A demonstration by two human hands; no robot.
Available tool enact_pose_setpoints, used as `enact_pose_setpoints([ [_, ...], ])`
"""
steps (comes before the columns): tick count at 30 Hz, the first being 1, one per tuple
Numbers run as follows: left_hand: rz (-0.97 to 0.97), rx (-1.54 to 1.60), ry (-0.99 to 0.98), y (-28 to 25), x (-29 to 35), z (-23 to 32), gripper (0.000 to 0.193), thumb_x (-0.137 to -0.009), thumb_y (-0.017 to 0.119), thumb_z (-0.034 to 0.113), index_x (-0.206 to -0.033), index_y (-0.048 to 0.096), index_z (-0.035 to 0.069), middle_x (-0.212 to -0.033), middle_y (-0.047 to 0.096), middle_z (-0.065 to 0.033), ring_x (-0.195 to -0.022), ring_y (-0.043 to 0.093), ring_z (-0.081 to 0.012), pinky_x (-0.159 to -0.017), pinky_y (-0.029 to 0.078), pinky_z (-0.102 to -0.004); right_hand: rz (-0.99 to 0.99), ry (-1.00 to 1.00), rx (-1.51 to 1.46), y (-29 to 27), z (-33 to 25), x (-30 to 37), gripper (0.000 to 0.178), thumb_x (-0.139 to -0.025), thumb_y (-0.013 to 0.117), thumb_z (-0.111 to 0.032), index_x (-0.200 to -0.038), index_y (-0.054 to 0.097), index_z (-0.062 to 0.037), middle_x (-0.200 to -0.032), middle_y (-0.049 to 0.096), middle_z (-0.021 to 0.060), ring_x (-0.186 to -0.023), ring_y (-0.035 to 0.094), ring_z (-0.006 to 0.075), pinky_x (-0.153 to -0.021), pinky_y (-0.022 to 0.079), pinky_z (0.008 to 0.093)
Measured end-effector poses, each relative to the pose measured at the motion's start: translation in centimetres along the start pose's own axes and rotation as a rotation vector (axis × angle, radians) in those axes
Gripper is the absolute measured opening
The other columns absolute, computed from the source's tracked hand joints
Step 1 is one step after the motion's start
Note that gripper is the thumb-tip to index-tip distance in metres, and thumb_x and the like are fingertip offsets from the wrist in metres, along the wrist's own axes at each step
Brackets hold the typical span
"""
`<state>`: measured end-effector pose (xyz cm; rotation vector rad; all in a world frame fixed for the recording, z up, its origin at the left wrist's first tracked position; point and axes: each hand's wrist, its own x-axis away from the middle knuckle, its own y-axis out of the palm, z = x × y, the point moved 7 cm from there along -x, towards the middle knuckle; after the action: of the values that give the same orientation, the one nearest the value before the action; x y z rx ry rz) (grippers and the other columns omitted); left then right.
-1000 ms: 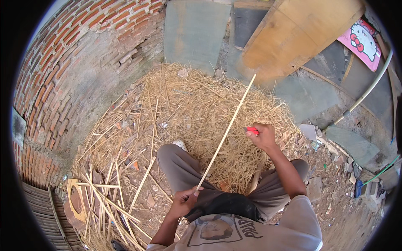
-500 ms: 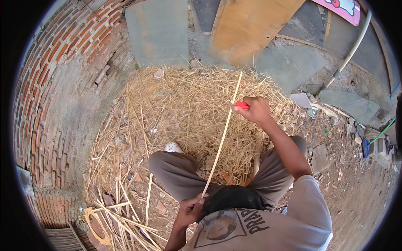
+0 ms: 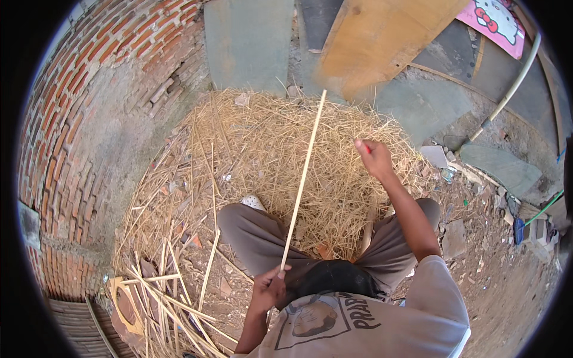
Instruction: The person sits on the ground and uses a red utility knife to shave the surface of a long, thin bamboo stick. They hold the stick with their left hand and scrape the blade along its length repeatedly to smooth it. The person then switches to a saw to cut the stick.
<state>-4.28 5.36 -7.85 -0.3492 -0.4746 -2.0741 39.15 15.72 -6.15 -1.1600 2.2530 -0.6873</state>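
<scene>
A long, pale bamboo strip (image 3: pixel 304 173) slants up and away from my lap, its far end over the pile of shavings. My left hand (image 3: pixel 270 289) is closed round its near end, by my left thigh. Off to the right of the strip, my right hand (image 3: pixel 376 161) is closed round a small red-handled knife (image 3: pixel 367 150). Only a bit of red shows between the fingers, and the blade cannot be made out. This hand is apart from the strip, above the shavings.
Thin straw-coloured shavings (image 3: pixel 256 128) heap up before my crossed legs. More bamboo strips (image 3: pixel 173 301) lie at lower left, beside a brick wall (image 3: pixel 65 155). Grey and tan boards (image 3: pixel 250 48) line the far side. A pale pipe (image 3: pixel 510 89) and rubble (image 3: pixel 477 179) are at right.
My right hand has come off the strip with the red-handled knife and moved a little right. The strip's far end has swung left and reaches slightly farther. My left hand still grips the near end.
</scene>
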Motion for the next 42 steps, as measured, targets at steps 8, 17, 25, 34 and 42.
enact_pose_setpoints([
  [8,-0.094,0.348,-0.1,4.4,-6.3,3.2,0.028,-0.101,0.049,0.021,-0.12,0.058,0.003,-0.055,0.037,0.0031,-0.041,0.031,-0.0048,-0.041,0.027,-0.021,-0.192,-0.791,0.067,7.5,-12.6,11.0,0.057,-0.077,0.063,-0.065,-0.063,0.059,-0.0101,-0.05,0.051,0.0062,-0.044,0.054,0.024,-0.044,0.042,0.0377],
  [17,-0.179,0.426,-0.179,7.6,-6.2,3.8,0.028,-0.102,0.046,0.02,-0.121,0.056,0.001,-0.053,0.035,0.0031,-0.035,0.027,-0.0044,-0.038,0.026,-0.0212,-0.087,-0.647,0.148,4.6,-10.5,8.8,0.06,-0.072,0.066,-0.068,-0.056,0.056,-0.0114,-0.049,0.051,0.0048,-0.043,0.055,0.0247,-0.043,0.042,0.0373],
  [25,-0.144,0.315,-0.156,7.1,-5.7,4.2,0.027,-0.102,0.047,0.02,-0.119,0.057,0.001,-0.051,0.033,0.003,-0.036,0.027,-0.005,-0.038,0.025,-0.0222,0.018,-0.669,0.228,3.6,-11.1,8.5,0.062,-0.071,0.065,-0.071,-0.052,0.053,-0.0126,-0.046,0.049,0.0029,-0.04,0.053,0.0217,-0.041,0.04,0.0359],
  [34,-0.093,0.16,-0.139,6.2,-3.8,4.3,0.026,-0.102,0.047,0.019,-0.116,0.058,0.0,-0.05,0.034,0.0029,-0.039,0.027,-0.0056,-0.039,0.025,-0.0234,0.143,-0.759,0.261,2.6,-10.5,6.5,0.063,-0.072,0.063,-0.071,-0.052,0.052,-0.012,-0.046,0.048,0.003,-0.041,0.052,0.0218,-0.042,0.041,0.0356],
  [42,-0.165,0.103,-0.196,6.2,-0.7,3.6,0.025,-0.102,0.048,0.017,-0.117,0.058,0.0,-0.052,0.035,0.0032,-0.042,0.03,-0.0049,-0.041,0.028,-0.0239,0.231,-0.563,0.376,-0.5,-7.6,2.2,0.069,-0.078,0.055,-0.074,-0.052,0.052,-0.0103,-0.043,0.045,0.0053,-0.038,0.049,0.0239,-0.041,0.04,0.038],
])
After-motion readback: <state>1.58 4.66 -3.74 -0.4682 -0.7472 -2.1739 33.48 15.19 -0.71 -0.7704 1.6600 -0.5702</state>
